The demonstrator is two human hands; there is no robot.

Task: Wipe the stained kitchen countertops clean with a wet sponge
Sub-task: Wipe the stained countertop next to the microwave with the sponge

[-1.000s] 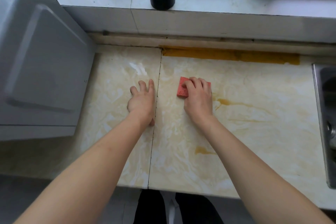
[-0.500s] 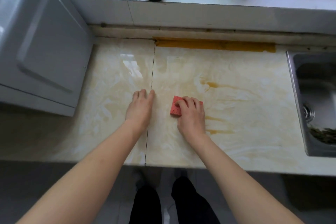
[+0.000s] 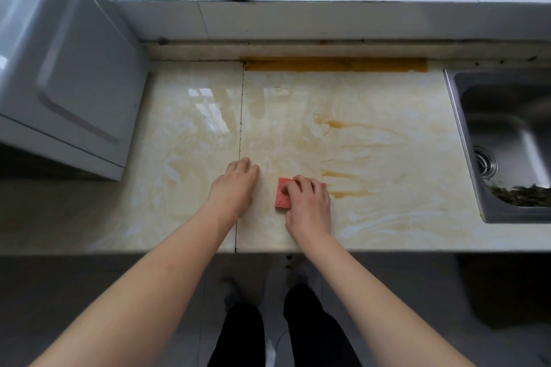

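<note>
Under right-hand fingers [image 3: 301, 185], sponge [image 3: 282, 197] lies.

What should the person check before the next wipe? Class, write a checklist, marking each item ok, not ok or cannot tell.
1. Grip: ok. The right hand holds the sponge flat on the counter.
2. Left hand out of the way: ok. It rests left of the sponge, by the seam.
3. Counter clean: not ok. Orange streaks lie just right of the sponge, with more further back.
4. Path to the streaks: ok, nothing stands between.
5. Sponge wet enough: cannot tell.
</note>
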